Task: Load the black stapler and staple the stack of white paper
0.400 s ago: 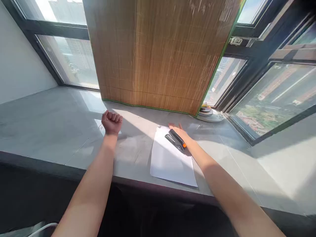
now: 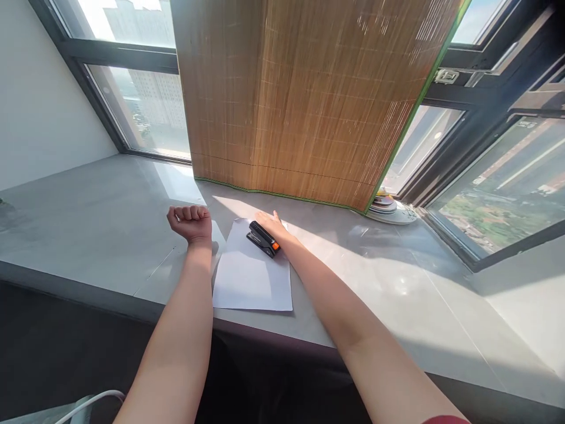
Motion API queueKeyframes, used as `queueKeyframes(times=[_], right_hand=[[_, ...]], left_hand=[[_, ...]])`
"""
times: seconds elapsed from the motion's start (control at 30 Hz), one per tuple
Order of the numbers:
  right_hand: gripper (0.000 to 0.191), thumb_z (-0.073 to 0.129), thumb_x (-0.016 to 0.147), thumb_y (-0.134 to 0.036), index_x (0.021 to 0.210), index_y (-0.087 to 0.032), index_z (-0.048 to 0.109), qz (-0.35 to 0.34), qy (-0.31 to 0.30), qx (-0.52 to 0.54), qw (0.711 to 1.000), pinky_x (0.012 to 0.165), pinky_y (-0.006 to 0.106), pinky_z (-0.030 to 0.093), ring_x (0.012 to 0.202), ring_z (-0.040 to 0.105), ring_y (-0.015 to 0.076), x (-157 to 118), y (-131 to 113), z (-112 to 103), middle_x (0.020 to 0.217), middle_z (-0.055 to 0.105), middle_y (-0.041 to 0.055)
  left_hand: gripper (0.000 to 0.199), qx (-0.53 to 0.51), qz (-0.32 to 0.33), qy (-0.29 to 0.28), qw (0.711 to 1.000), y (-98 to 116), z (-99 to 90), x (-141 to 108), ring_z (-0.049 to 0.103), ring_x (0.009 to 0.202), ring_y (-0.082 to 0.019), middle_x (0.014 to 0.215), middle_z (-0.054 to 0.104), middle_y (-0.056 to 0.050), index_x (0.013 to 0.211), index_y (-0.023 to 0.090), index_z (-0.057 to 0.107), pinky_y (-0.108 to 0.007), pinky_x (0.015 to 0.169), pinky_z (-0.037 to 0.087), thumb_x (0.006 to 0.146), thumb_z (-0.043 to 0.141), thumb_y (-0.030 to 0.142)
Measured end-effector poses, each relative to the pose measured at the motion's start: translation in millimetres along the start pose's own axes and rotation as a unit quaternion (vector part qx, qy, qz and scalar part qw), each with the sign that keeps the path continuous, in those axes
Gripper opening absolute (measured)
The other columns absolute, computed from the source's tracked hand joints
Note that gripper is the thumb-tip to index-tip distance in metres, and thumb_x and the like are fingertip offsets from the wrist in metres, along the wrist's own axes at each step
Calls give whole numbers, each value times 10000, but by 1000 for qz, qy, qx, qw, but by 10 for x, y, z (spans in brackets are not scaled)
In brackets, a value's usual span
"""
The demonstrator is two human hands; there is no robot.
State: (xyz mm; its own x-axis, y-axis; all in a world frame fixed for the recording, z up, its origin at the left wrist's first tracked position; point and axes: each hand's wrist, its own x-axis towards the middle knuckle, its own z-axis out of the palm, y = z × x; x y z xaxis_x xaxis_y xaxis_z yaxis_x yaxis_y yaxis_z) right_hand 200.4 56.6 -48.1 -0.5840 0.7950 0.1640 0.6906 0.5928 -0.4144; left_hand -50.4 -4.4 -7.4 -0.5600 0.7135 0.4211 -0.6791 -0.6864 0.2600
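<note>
A black stapler (image 2: pixel 263 239) with an orange end lies on a stack of white paper (image 2: pixel 253 282). My right hand (image 2: pixel 271 224) rests at the paper's top right, just beside the stapler, with its fingers stretched out and the thumb raised. It is open and does not grip the stapler. To the left of the paper is my left hand (image 2: pixel 190 224), closed in a fist with its curled fingers showing and nothing seen in it. Its forearm runs close along the paper's left edge.
The paper lies on a grey stone sill (image 2: pixel 110 229), near its front edge. A bamboo blind (image 2: pixel 304 106) with green trim hangs behind it. Several stacked plates (image 2: pixel 391 211) stand at the back right by the window. A white cable (image 2: pixel 95 400) shows at the lower left.
My right hand has slid left, and the paper with the stapler has come left with it, turning straighter. The fist is now nearer the paper. The whole view has shifted slightly.
</note>
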Motion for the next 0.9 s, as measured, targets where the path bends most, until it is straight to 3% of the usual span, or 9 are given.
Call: queueKeyframes(times=[0.13, 0.23, 0.33, 0.4, 0.5, 0.63, 0.73, 0.9], right_hand=[[553, 307, 1080, -142, 1556, -219, 576, -3, -4, 0, 1000, 1373, 636, 28, 1634, 367, 249, 143, -95, 119, 1704, 479, 85], [564, 364, 1042, -126, 1560, -223, 566, -14, 24, -13, 1000, 1366, 636, 84, 1630, 364, 254, 78, -109, 35, 1710, 472, 80], [544, 383, 1011, -132, 1499, -197, 613, 5, 101, -15, 995, 1281, 524, 337, 1488, 533, 260, -162, -21, -220, 1588, 614, 108], [438, 394, 1020, -204, 1322, -210, 712, 75, 139, -11, 987, 1003, 399, 519, 1156, 708, 264, -450, 143, -436, 1248, 790, 108], [250, 509, 936, -253, 986, -235, 753, 156, 129, -58, 978, 722, 315, 440, 767, 665, 226, -1013, 543, -718, 837, 760, 54], [209, 527, 895, -261, 886, -222, 732, 204, 124, -59, 969, 674, 300, 373, 711, 610, 207, -1600, 1071, -901, 743, 706, 46], [249, 509, 914, -269, 935, -206, 748, 220, 126, -27, 967, 696, 292, 389, 767, 638, 213, -1709, 1204, -911, 815, 738, 70], [239, 533, 932, -285, 1028, -260, 751, 232, 97, -62, 966, 668, 294, 342, 748, 618, 208, -1642, 1128, -888, 845, 754, 44]], left_hand=[[660, -6, -5, -3, 1000, 17, 30, -10, -33, 587, -149, 634, -51, 56, 655, 189, 51, -278, 499, 222, 1122, 464, 404], [619, -16, -31, -6, 999, 11, 75, -31, -44, 600, -156, 633, -53, 54, 648, 190, 54, -285, 497, 221, 1132, 401, 360], [608, -5, -49, -3, 999, -14, 130, -55, -43, 590, -152, 631, -54, 57, 657, 195, 50, -287, 492, 219, 1127, 405, 345], [616, 10, -60, 1, 998, -34, 162, -67, -32, 573, -144, 627, -48, 61, 662, 200, 48, -283, 490, 222, 1119, 433, 348], [622, 21, -72, 11, 997, -62, 189, -77, -16, 554, -137, 619, -35, 65, 661, 202, 49, -278, 486, 225, 1110, 454, 346], [596, 9, -99, 6, 995, -94, 189, -86, -2, 542, -136, 612, -13, 66, 662, 209, 60, -281, 483, 232, 1097, 453, 315], [595, 9, -115, 6, 993, -107, 183, -98, 10, 539, -133, 612, 2, 67, 664, 210, 67, -277, 486, 240, 1081, 480, 309], [578, 14, -114, 7, 993, -110, 187, -106, 16, 538, -132, 611, 0, 66, 662, 208, 79, -274, 481, 235, 1070, 479, 298]])
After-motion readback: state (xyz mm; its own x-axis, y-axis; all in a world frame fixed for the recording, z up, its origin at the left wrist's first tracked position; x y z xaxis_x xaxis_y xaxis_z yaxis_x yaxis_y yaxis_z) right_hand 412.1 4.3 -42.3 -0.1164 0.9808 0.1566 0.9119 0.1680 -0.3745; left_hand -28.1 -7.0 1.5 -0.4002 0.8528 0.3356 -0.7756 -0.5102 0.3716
